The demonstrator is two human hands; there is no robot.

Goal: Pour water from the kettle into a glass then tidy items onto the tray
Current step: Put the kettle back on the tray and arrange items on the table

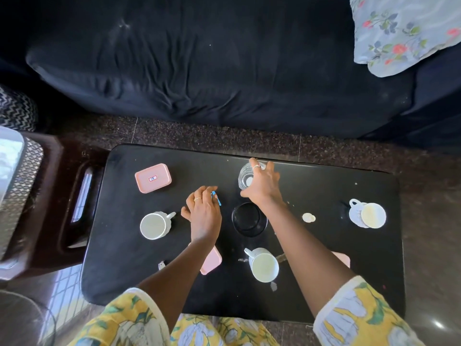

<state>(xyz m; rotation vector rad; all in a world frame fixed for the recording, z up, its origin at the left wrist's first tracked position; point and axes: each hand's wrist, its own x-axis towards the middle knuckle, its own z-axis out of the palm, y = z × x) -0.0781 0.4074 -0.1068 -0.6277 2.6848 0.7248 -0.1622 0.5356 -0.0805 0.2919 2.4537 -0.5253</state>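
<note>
On the far side of the black table [124, 270] stands a clear glass [244, 180]. My right hand [263, 186] grips it, thumb on the near side and fingers over the far rim. My left hand [203, 213] is at mid-table, its fingertips pinching a small blue object [217, 199] that lies on the tabletop. A pink tray [152, 178] lies at the far left. A black round vessel [249, 219] sits between my two arms. No kettle shows plainly.
One white mug [156, 225] stands left of my left hand, another [264, 265] near the front. A white cup with a saucer [366, 214] lies at the right, a small white lid [308, 217] beside my right arm. Pink lids [211, 260] lie partly under my forearms. A dark sofa [199, 71] runs behind the table.
</note>
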